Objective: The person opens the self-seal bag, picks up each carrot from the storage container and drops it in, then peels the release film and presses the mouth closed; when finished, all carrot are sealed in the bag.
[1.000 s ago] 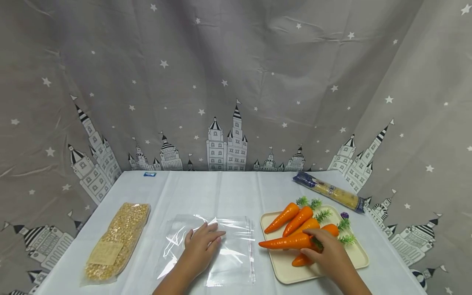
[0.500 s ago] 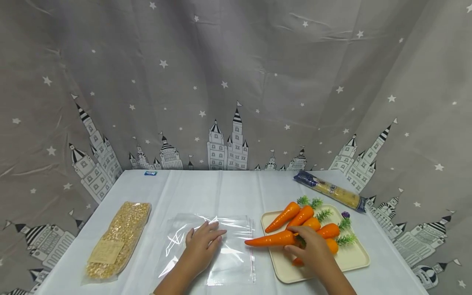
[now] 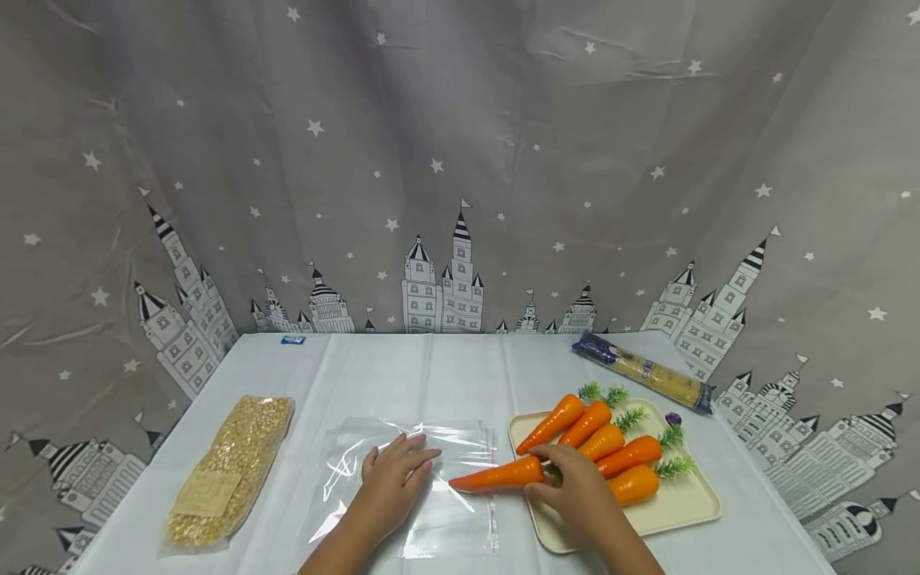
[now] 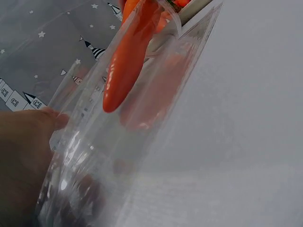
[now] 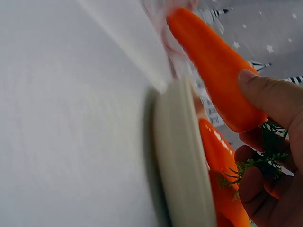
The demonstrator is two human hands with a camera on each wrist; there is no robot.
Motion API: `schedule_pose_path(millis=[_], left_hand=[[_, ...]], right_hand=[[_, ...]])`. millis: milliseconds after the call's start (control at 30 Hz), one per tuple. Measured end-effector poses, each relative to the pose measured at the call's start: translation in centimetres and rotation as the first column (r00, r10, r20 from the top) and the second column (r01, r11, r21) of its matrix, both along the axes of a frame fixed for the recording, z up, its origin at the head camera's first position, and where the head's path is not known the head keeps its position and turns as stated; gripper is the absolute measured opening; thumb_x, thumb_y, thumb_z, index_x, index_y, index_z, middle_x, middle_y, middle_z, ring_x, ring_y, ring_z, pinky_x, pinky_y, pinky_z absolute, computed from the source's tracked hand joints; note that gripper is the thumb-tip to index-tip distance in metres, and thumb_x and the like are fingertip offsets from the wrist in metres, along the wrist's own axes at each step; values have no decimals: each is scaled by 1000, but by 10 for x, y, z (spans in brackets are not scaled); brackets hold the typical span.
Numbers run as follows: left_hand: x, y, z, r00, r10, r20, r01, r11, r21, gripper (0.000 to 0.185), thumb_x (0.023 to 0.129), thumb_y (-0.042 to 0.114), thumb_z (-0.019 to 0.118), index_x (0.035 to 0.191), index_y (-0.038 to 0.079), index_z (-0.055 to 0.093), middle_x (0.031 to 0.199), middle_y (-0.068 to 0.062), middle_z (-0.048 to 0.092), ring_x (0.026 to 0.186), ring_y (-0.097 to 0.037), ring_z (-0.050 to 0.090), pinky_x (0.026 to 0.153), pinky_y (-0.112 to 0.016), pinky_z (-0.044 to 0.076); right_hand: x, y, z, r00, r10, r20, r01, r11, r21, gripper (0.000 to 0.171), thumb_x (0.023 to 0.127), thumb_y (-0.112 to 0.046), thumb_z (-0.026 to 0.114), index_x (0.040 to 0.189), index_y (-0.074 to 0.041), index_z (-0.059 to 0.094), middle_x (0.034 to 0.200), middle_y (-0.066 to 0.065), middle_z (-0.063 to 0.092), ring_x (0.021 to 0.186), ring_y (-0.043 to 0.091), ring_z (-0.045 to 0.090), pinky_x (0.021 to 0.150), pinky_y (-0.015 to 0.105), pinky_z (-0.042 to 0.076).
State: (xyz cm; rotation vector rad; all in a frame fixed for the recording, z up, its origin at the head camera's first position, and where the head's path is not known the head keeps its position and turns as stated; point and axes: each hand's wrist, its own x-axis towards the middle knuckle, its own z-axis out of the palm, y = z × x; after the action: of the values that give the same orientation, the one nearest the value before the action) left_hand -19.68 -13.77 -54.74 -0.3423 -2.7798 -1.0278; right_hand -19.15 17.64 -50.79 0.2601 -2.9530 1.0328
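Observation:
My right hand [image 3: 575,491] grips an orange carrot [image 3: 496,474] by its leafy end and holds it pointing left, its tip over the right edge of a clear plastic bag [image 3: 410,487]. In the right wrist view my thumb [image 5: 272,97] lies along the carrot [image 5: 215,66]. My left hand [image 3: 394,477] rests flat on the clear bag, fingers straight. The left wrist view has the carrot [image 4: 128,59] just above the bag [image 4: 123,156]. Several more carrots [image 3: 600,443] lie on a cream tray [image 3: 683,503].
A packet of yellow kernels [image 3: 230,467] lies at the left of the white table. A long packet of pasta [image 3: 643,373] sits at the back right, a small blue item [image 3: 292,339] at the back left. A grey curtain with castles hangs behind.
My right hand has carried the carrot leftward off the tray until its tip is over the bag's edge. The left hand has stayed on the bag.

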Motion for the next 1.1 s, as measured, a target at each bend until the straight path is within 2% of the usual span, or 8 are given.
schedule_pose_path(millis=[267, 700, 1100], left_hand=[[1, 0, 0, 1000, 1, 1, -1, 1000, 11, 24, 104, 29, 65, 125, 31, 76, 150, -5, 61, 149, -40, 44, 116, -76, 11], [0, 1, 0, 1000, 4, -23, -4, 1000, 12, 23, 103, 26, 66, 123, 31, 77, 147, -5, 64, 147, -40, 47, 116, -75, 13], [1, 2, 5, 1000, -5, -2, 5, 1000, 13, 23, 104, 26, 65, 123, 29, 77, 147, -5, 63, 147, -40, 45, 116, -76, 12]], right_hand=[[-2, -19, -1, 996, 85, 10, -85, 996, -11, 51, 83, -39, 88, 129, -22, 71, 131, -2, 70, 127, 24, 63, 110, 55, 49], [2, -42, -3, 991, 136, 22, -135, 991, -25, 50, 84, -42, 86, 129, -24, 70, 132, -3, 70, 128, 24, 62, 111, 56, 48], [0, -57, 0, 981, 188, 39, -190, 979, 73, 52, 84, -44, 86, 129, -22, 71, 125, -2, 71, 119, 22, 65, 104, 53, 52]])
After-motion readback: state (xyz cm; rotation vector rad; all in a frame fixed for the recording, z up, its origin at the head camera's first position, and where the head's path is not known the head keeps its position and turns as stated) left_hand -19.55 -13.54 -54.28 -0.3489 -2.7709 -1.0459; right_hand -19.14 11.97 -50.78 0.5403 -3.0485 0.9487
